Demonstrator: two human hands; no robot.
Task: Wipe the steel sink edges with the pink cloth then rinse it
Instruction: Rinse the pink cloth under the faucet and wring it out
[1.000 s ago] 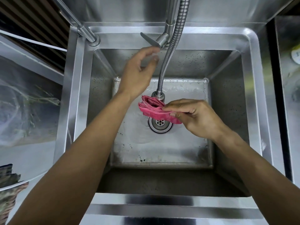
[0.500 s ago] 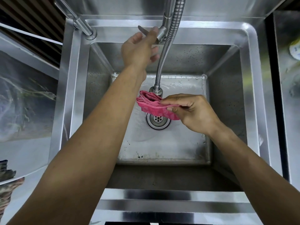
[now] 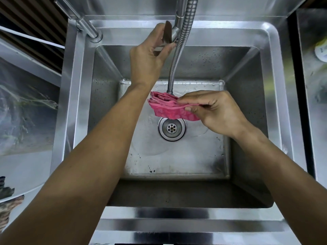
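A folded pink cloth [image 3: 168, 107] hangs over the drain [image 3: 171, 128] of the steel sink [image 3: 276, 96], right under the end of the flexible tap hose [image 3: 174, 68]. My right hand [image 3: 214, 112] pinches the cloth's right end between thumb and fingers. My left hand [image 3: 149, 55] is up at the back rim, fingers and thumb curled round the flat tap lever [image 3: 167, 35]. Water glistens on the cloth's left edge and on the basin floor.
A second steel pipe [image 3: 85, 27] rises from the sink's back left corner. A steel counter with a round white object [image 3: 321, 52] lies to the right. A pale surface [image 3: 26, 121] lies to the left. Dark specks dot the basin floor.
My left hand rose from mid-basin to the tap lever and closed round it; the lever has swung from pointing left to pointing towards me. The cloth stays under the hose.
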